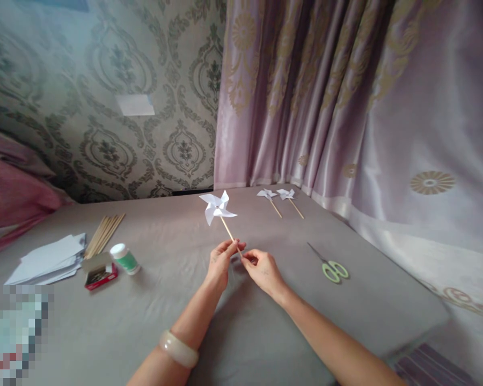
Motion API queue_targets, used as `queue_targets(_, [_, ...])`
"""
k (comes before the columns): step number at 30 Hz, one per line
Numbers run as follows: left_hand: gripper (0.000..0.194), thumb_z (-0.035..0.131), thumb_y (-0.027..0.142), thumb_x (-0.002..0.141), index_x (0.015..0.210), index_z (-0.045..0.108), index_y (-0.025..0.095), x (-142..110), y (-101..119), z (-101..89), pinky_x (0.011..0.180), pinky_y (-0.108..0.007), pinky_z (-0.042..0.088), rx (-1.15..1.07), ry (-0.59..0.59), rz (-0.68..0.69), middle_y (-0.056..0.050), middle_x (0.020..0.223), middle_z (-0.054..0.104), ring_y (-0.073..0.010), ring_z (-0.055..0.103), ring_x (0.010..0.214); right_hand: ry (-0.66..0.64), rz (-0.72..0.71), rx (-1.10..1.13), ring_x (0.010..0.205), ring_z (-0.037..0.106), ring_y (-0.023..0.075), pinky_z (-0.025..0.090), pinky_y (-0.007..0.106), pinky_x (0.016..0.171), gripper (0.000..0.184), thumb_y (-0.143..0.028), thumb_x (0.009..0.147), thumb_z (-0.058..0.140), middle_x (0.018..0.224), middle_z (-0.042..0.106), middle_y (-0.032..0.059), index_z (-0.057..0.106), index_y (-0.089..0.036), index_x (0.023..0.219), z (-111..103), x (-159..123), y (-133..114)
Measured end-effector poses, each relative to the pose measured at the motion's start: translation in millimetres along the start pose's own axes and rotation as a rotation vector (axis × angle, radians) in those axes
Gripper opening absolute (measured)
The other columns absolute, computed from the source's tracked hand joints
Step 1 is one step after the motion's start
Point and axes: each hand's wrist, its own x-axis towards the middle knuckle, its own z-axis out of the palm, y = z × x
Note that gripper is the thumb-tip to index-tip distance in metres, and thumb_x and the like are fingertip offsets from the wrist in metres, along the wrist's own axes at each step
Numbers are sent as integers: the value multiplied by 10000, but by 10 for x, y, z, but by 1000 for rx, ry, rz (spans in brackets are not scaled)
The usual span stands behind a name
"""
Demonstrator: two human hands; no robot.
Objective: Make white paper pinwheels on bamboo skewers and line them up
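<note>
A white paper pinwheel [216,208] on a thin wooden stick [228,231] is held up over the grey bed sheet [249,332]. My left hand [221,261], with a pale bangle on its wrist, pinches the lower part of the stick. My right hand [261,269] pinches the stick's bottom end just beside it. Both hands are closed on the stick and nearly touch each other.
Two finished pinwheels [277,196] lie at the far edge by the mauve curtain [346,107]. Green-handled scissors [332,267] lie to the right. On the left are a stack of white paper [48,259], several wooden sticks [103,234], a glue pot [124,258] and a small red box [100,272].
</note>
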Motion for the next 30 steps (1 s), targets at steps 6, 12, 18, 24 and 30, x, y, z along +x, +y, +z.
queue_targets(6, [439, 800, 460, 541, 812, 720, 124, 34, -29, -41, 762, -312, 459, 72, -18, -24, -111, 776, 733, -193, 651, 729, -25, 25, 1, 684, 671, 173, 480, 250, 645, 135, -232, 771, 595, 762, 739, 58, 712, -164, 775, 56, 58, 27])
queue_targets(12, [401, 792, 429, 560, 811, 730, 123, 14, -4, -109, 733, -270, 465, 94, -28, -31, -104, 766, 734, -168, 649, 708, -73, 70, 44, 674, 671, 185, 468, 256, 626, 129, -207, 744, 593, 743, 736, 73, 701, -140, 757, 146, 72, 55])
queue_targets(18, [470, 805, 434, 523, 859, 719, 117, 23, 39, -160, 639, -257, 467, 66, -25, -78, -91, 725, 721, -168, 642, 647, -157, 67, 84, 675, 657, 173, 449, 238, 606, 148, -236, 742, 613, 738, 733, 59, 717, -132, 757, 169, 89, 23])
queue_targets(24, [499, 807, 461, 520, 869, 720, 114, 38, 85, -198, 629, -252, 461, 75, -19, -33, -69, 661, 699, -156, 627, 630, -218, 59, -14, 542, 580, 134, 394, 221, 514, 279, -337, 795, 581, 579, 668, 33, 707, -124, 667, -62, 207, -75])
queue_targets(30, [501, 810, 475, 520, 856, 718, 114, 28, 86, -182, 710, -286, 483, 68, -25, -23, -87, 696, 712, -187, 656, 695, -153, 53, 13, 630, 631, 154, 440, 227, 575, 264, -346, 795, 591, 717, 725, 69, 722, -119, 758, -82, 244, -86])
